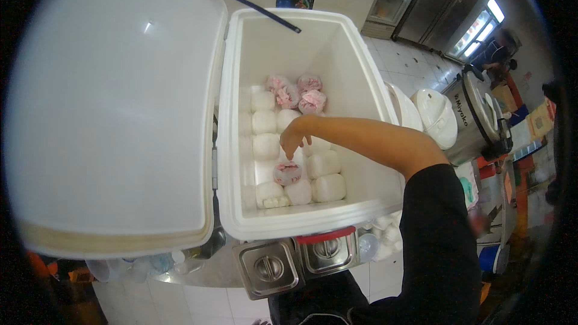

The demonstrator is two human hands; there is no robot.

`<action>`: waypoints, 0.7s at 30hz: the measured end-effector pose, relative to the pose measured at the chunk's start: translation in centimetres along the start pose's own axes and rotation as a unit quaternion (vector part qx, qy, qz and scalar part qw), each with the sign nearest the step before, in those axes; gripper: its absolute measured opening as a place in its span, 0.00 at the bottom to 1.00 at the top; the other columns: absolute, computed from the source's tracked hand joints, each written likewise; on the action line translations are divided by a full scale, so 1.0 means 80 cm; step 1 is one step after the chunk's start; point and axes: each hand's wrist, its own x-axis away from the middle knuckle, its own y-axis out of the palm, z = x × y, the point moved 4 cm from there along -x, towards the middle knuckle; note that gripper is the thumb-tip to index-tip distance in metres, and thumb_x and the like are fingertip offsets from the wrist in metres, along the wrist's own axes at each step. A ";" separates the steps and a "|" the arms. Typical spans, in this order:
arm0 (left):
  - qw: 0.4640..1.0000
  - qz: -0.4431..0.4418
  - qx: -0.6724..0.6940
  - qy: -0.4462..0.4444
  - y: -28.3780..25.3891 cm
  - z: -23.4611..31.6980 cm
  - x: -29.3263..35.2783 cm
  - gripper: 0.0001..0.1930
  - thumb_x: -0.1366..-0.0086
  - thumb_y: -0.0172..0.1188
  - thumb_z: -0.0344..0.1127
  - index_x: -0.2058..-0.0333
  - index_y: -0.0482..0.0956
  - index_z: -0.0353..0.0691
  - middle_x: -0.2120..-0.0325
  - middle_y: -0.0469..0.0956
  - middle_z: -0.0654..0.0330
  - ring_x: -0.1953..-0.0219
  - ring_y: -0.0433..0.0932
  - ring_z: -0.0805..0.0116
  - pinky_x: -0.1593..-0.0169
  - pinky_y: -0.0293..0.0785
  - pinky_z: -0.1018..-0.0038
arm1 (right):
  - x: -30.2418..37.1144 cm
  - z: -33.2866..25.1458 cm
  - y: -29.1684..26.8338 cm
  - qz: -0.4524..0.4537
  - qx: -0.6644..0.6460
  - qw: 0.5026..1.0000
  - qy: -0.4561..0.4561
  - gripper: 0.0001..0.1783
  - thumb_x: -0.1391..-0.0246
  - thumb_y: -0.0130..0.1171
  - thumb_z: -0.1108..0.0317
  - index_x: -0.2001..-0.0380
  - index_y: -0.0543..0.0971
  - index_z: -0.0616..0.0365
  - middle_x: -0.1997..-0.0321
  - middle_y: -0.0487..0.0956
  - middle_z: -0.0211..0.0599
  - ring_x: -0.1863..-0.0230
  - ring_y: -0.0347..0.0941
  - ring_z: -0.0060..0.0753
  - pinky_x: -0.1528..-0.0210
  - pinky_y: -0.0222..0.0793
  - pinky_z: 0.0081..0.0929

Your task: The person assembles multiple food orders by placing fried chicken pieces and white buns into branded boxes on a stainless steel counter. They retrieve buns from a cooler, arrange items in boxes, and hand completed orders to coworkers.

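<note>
My right hand point(295, 136) reaches down into a large white cooler box point(373, 156), its bare forearm crossing over the right wall. Its fingers point downward and look apart. Just below the fingertips lies a round clear plastic bag with pink and red contents point(288, 173); whether they touch it is hard to tell. Several rounded white wrapped packs point(265, 146) line the bottom around it. Toward the far end sits a cluster of similar pink-red bags point(299, 93). My left hand is not in view.
The cooler's big lid point(120, 108) stands swung out to the left, with a dark strap point(253, 6) at the far rim. Lidded steel pans point(268, 268) sit against the near side. To the right are a large cooker point(472, 114) and, farther off, another person point(497, 48).
</note>
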 end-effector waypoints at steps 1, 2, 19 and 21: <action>1.000 0.007 0.009 0.002 0.006 0.001 0.005 0.31 0.28 0.40 0.58 0.35 0.62 0.45 0.41 0.69 0.50 0.39 0.68 0.52 0.37 0.64 0.56 | -0.007 -0.004 0.006 -0.046 0.035 0.998 0.009 0.44 0.54 0.65 0.49 0.34 0.65 0.52 0.36 0.69 0.45 0.44 0.74 0.48 0.47 0.74 0.47; 1.000 0.013 0.017 0.004 0.013 0.001 0.009 0.30 0.28 0.42 0.57 0.35 0.62 0.45 0.41 0.69 0.50 0.40 0.69 0.53 0.37 0.65 0.57 | -0.009 -0.003 0.010 -0.090 0.075 0.993 0.029 0.44 0.54 0.66 0.49 0.34 0.65 0.51 0.35 0.68 0.45 0.43 0.73 0.48 0.46 0.73 0.47; 0.996 0.022 0.080 -0.015 0.099 0.015 0.011 0.28 0.29 0.48 0.52 0.38 0.66 0.41 0.44 0.72 0.50 0.43 0.71 0.56 0.39 0.66 0.59 | 0.002 0.019 0.072 -0.068 0.303 0.950 -0.014 0.48 0.77 0.79 0.56 0.44 0.76 0.55 0.36 0.71 0.44 0.39 0.69 0.45 0.44 0.70 0.42; 0.994 0.006 0.108 0.000 0.099 0.015 0.013 0.27 0.30 0.52 0.52 0.40 0.69 0.41 0.46 0.73 0.51 0.44 0.71 0.55 0.39 0.66 0.60 | -0.001 0.022 0.075 -0.134 0.334 0.933 -0.004 0.58 0.78 0.79 0.56 0.37 0.66 0.58 0.35 0.66 0.48 0.36 0.65 0.49 0.42 0.69 0.43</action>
